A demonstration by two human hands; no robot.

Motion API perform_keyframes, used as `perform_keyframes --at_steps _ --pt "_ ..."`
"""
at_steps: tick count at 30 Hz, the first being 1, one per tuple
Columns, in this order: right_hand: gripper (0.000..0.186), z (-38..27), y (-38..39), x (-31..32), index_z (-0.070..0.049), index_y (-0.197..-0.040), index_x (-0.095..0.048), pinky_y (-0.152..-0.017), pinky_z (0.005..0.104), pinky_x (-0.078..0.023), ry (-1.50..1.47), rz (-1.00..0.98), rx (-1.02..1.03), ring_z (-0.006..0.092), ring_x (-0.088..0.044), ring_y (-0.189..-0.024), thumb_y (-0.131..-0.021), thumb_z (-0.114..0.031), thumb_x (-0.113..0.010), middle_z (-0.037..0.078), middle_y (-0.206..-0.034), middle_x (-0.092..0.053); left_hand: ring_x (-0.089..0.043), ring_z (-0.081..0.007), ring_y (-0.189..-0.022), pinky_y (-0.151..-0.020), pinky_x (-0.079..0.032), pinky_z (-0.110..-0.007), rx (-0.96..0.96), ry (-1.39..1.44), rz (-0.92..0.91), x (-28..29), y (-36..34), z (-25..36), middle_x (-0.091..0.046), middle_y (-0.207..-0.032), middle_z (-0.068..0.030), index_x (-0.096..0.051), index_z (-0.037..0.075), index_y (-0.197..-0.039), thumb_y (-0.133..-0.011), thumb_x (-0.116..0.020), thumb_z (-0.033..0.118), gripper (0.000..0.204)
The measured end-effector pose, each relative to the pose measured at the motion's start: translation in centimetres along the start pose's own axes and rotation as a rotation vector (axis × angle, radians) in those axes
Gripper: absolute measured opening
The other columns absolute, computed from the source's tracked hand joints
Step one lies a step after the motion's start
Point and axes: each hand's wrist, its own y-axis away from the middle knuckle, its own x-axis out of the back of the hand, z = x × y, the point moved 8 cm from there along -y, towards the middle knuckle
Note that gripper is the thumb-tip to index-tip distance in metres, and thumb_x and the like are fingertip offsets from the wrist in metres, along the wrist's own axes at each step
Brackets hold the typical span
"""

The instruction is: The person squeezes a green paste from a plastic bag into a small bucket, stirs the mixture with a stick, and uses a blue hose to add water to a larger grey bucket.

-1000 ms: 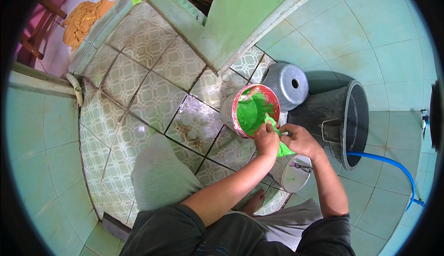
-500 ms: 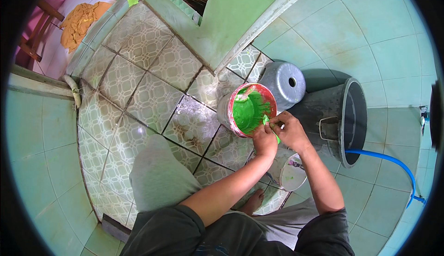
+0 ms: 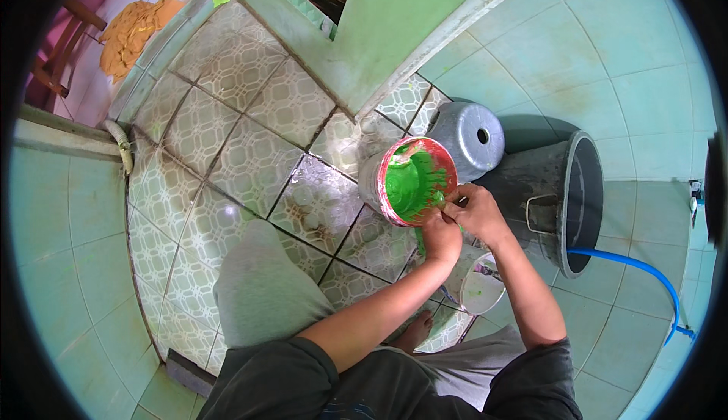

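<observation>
Both of my hands meet at the near right rim of a white bucket (image 3: 369,183) with a red, paint-smeared inner wall. Bright green paint (image 3: 404,190) lies inside it. My left hand (image 3: 441,236) and my right hand (image 3: 478,209) are closed, fingertips together, on a small green paint-smeared thing (image 3: 437,199). Its kind is hard to make out, since the fingers cover most of it. A bit of green also shows beside my left hand. Against the far inside of the bucket leans a pale, green-smeared object (image 3: 408,152), perhaps a brush.
An upturned grey basin (image 3: 466,136) and a large dark bin (image 3: 523,192) lying on its side are right of the bucket. A blue hose (image 3: 637,261) runs into the bin. Near my foot stands a pale pail (image 3: 474,287). A green wall (image 3: 379,48) juts in at the far side.
My hands have shifted slightly and the green thing between them has turned. Its tip now hangs over the bucket's rim, and the green below my hands sits further left.
</observation>
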Motion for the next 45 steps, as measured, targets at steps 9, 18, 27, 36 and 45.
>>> perform_keyframes --at_steps 9,18,27,36,45 --pt "0.022 0.5 -0.6 -0.5 0.003 -0.083 -0.069 -0.073 0.0391 -0.053 -0.021 0.026 -0.046 0.0307 -0.069 -0.074 -0.076 -0.017 -0.07 0.022 -0.081 -0.069 -0.065 -0.0344 -0.087 -0.075 -0.047 -0.043 -0.013 -0.092 -0.024 -0.5 -0.1 -0.5 -0.067 -0.089 -0.0226 -0.063 -0.003 -0.099 -0.094 -0.046 0.012 0.024" --pt "0.02 3.0 -1.5 -1.4 0.002 -0.087 -0.068 -0.074 0.0325 -0.05 -0.187 -0.018 -0.02 0.0176 -0.063 -0.073 -0.081 -0.017 -0.068 0.014 -0.08 -0.069 -0.062 -0.0331 -0.091 -0.083 -0.045 -0.041 0.095 0.065 -0.004 -0.5 0.1 -0.8 -0.064 -0.096 -0.023 -0.062 -0.003 -0.104 -0.096 -0.041 0.017 0.03" --pt "0.021 2.8 -0.7 -1.7 0.006 -0.095 -0.067 -0.074 0.0278 -0.049 -0.362 -0.153 -0.208 0.0104 -0.059 -0.078 -0.083 -0.011 -0.067 0.008 -0.088 -0.068 -0.062 -0.0391 -0.094 -0.084 -0.044 -0.044 0.053 -0.025 0.04 0.2 0.3 0.1 -0.065 -0.096 -0.0258 -0.062 -0.002 -0.106 -0.093 -0.043 0.014 0.028" --pt "0.022 3.1 -0.9 -2.0 0.004 -0.093 -0.071 -0.072 0.0297 -0.049 -0.343 -0.122 -0.189 0.0107 -0.06 -0.076 -0.083 -0.014 -0.067 0.009 -0.085 -0.07 -0.063 -0.0343 -0.085 -0.078 -0.045 -0.042 0.15 -0.014 0.014 0.2 0.3 -0.4 -0.064 -0.088 -0.0239 -0.064 -0.004 -0.095 -0.092 -0.045 0.014 0.026" --pt "0.028 0.4 -1.6 -1.0 0.004 -0.094 -0.07 -0.073 0.035 -0.05 -0.131 -0.231 0.094 0.0192 -0.063 -0.073 -0.08 -0.02 -0.069 0.019 -0.08 -0.068 -0.064 -0.03 -0.082 -0.075 -0.045 -0.041 0.227 0.038 -0.022 0.0 0.1 -1.2 -0.066 -0.086 -0.0212 -0.064 -0.004 -0.094 -0.094 -0.048 0.015 0.025"
